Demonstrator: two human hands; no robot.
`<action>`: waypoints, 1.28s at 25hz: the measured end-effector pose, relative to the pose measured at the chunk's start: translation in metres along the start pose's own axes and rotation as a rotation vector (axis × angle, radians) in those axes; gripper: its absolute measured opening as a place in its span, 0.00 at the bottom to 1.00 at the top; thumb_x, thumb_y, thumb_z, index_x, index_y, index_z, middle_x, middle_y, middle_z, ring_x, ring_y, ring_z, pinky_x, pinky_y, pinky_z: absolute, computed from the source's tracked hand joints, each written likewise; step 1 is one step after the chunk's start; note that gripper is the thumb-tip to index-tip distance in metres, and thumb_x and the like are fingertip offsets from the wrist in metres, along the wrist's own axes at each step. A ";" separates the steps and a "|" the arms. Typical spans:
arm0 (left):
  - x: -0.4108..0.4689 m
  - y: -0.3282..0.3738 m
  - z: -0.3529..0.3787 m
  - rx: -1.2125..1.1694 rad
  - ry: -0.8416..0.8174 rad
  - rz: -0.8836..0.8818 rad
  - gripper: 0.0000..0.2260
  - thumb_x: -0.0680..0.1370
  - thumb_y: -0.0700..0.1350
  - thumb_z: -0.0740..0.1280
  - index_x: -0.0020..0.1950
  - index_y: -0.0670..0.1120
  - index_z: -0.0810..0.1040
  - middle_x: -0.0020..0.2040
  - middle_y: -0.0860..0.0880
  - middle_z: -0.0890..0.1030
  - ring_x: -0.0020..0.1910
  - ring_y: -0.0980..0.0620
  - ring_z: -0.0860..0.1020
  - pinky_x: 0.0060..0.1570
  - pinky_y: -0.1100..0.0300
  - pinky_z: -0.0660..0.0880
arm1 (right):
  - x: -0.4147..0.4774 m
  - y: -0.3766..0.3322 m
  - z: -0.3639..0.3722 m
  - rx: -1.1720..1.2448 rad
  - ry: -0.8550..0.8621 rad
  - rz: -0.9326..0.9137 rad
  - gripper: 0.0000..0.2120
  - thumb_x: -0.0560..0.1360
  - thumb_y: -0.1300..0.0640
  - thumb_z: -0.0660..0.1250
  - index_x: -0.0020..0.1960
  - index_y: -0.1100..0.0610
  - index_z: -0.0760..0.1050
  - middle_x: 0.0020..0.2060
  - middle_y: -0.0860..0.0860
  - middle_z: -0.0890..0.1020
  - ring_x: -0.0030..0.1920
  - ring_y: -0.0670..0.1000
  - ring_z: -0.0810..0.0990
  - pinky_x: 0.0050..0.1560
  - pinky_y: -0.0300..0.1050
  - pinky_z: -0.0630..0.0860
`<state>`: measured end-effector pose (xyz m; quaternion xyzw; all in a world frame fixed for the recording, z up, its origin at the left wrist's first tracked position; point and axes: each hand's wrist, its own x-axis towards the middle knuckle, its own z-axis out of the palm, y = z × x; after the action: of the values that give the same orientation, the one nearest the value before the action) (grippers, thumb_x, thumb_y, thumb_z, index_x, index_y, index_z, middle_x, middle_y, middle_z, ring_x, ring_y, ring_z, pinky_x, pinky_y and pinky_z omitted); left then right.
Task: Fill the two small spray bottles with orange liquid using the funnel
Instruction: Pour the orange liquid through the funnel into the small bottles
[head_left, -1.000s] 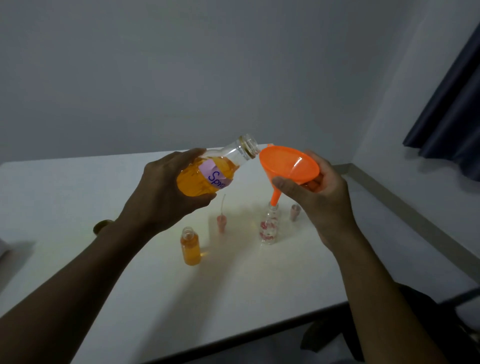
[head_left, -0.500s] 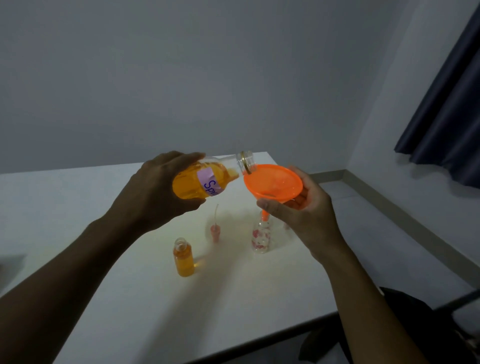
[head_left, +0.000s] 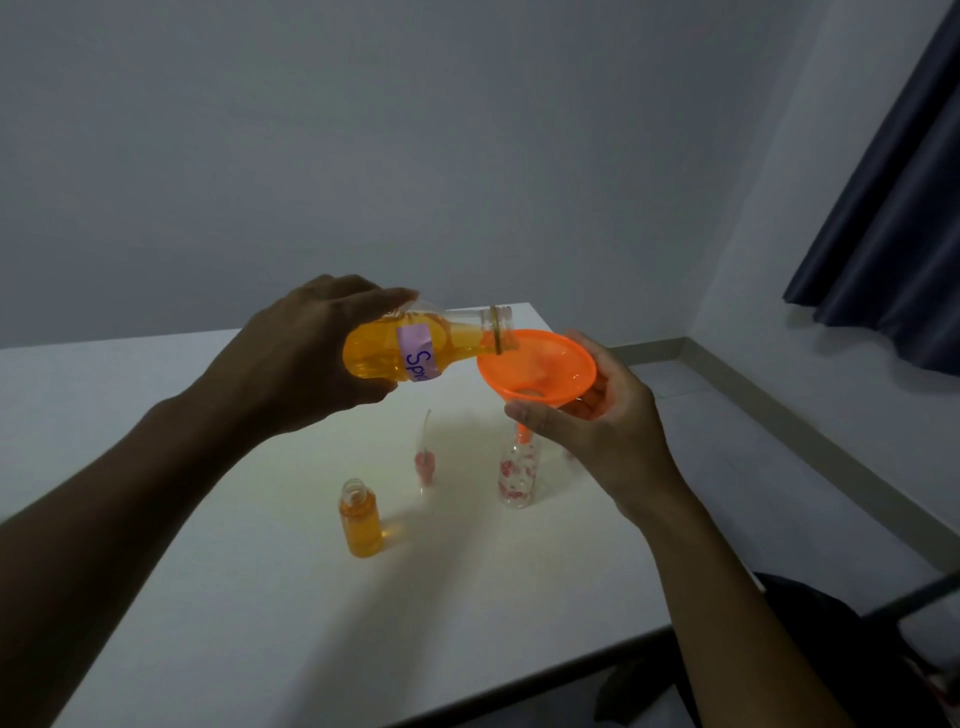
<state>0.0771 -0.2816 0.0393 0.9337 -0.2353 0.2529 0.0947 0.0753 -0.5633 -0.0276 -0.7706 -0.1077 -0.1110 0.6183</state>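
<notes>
1 change | bottle (head_left: 382, 356) tipped lower, mouth now over funnel (head_left: 543, 364) | left hand (head_left: 306, 356) grips bottle | right hand (head_left: 610, 434) holds funnel

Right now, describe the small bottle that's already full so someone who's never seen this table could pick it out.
On the white table, look beneath the left hand tilting the big labelled bottle. The small bottle stands upright and uncapped there. Unlike the clear, red-spotted bottle under the funnel, it is full of orange liquid.

2 spray bottles (head_left: 361, 519) (head_left: 517, 475) (sm.), 1 funnel (head_left: 563, 364), 1 lg bottle (head_left: 376, 353).
</notes>
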 end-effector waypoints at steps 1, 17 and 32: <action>0.001 0.000 -0.001 -0.002 -0.002 0.002 0.38 0.64 0.47 0.80 0.72 0.49 0.70 0.61 0.44 0.78 0.56 0.43 0.77 0.47 0.47 0.78 | 0.000 0.000 0.000 -0.001 -0.001 0.001 0.45 0.61 0.45 0.83 0.74 0.46 0.68 0.67 0.47 0.77 0.63 0.50 0.79 0.58 0.49 0.82; 0.003 -0.002 -0.004 0.014 -0.010 0.035 0.38 0.65 0.47 0.80 0.72 0.50 0.69 0.62 0.44 0.78 0.56 0.43 0.76 0.47 0.45 0.77 | -0.001 -0.004 -0.002 0.004 -0.016 0.019 0.45 0.62 0.45 0.82 0.75 0.47 0.67 0.67 0.48 0.77 0.64 0.51 0.79 0.59 0.52 0.82; 0.004 0.003 -0.004 0.045 -0.002 0.060 0.37 0.65 0.45 0.80 0.72 0.48 0.70 0.61 0.41 0.79 0.56 0.40 0.77 0.47 0.45 0.78 | -0.002 -0.006 -0.002 0.009 -0.018 0.020 0.45 0.61 0.45 0.80 0.75 0.48 0.67 0.67 0.48 0.77 0.63 0.50 0.79 0.58 0.48 0.82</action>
<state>0.0775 -0.2846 0.0448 0.9284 -0.2574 0.2599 0.0659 0.0714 -0.5644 -0.0221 -0.7697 -0.1059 -0.0974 0.6220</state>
